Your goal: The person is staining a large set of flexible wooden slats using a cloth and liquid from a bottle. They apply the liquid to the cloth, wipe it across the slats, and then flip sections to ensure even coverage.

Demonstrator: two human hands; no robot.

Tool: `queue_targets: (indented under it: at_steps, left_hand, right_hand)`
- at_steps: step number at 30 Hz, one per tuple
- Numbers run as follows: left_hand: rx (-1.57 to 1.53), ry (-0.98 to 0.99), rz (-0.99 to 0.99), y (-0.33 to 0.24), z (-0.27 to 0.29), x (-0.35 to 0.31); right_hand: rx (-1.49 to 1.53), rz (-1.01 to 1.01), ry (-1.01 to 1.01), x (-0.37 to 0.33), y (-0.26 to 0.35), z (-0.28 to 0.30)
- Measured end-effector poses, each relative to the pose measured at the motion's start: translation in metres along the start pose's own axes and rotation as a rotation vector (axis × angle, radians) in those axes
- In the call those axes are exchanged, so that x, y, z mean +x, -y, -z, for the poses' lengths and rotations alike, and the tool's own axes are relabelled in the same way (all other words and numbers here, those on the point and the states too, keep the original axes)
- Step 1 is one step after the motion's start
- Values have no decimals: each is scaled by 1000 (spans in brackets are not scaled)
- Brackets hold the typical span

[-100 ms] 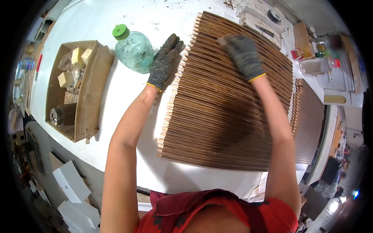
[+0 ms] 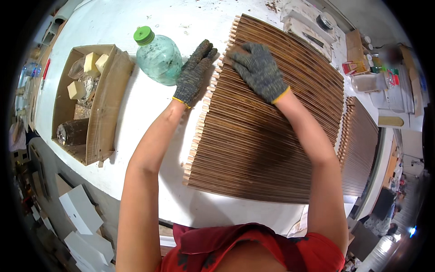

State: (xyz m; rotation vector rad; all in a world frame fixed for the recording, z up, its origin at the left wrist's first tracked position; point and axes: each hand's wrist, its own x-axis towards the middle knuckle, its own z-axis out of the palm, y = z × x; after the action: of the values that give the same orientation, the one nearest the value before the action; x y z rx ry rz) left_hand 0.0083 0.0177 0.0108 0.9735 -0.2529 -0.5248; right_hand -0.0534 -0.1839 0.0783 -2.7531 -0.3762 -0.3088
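A row of dark brown wooden slats (image 2: pixel 253 136) with pale stub ends lies side by side on the white table. My right hand (image 2: pixel 260 72), in a dark grey knit glove with a yellow cuff, is over the far left part of the slats. Its fingers are bent together around something brownish, blurred at the fingertips. My left hand (image 2: pixel 194 75), gloved alike with brown-stained fingers, rests flat by the slats' left ends, fingers stretched out. Beside it stands a greenish clear plastic bottle (image 2: pixel 158 59) with a green cap.
A cardboard box (image 2: pixel 102 122) at the left holds pale yellow blocks (image 2: pixel 77 90) and a dark brown jar (image 2: pixel 72 132). More slats (image 2: pixel 361 145) lie at the right. A tray (image 2: pixel 308 38) with a dark tool stands at the far right, near a clear jar (image 2: pixel 367 83). A red pen (image 2: pixel 45 70) lies at the left.
My right hand has moved left across the slats, toward their pale ends. My left hand has stayed in place beside the bottle.
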Motion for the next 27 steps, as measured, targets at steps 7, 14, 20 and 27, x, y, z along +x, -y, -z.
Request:
queue_targets:
  at_steps: [7, 14, 20, 27]
  left_hand:
    - [-129, -52, -45, 16, -3, 10]
    - [674, 58, -375, 30, 14, 10]
    - [711, 122, -326, 31, 19, 8]
    - [45, 61, -14, 9, -5, 3]
  right_hand:
    - [-224, -266, -94, 66, -81, 16]
    - [-276, -82, -139, 69, -68, -10]
    - [-209, -250, -92, 75, -58, 3]
    - [-393, -210, -196, 100, -109, 0]
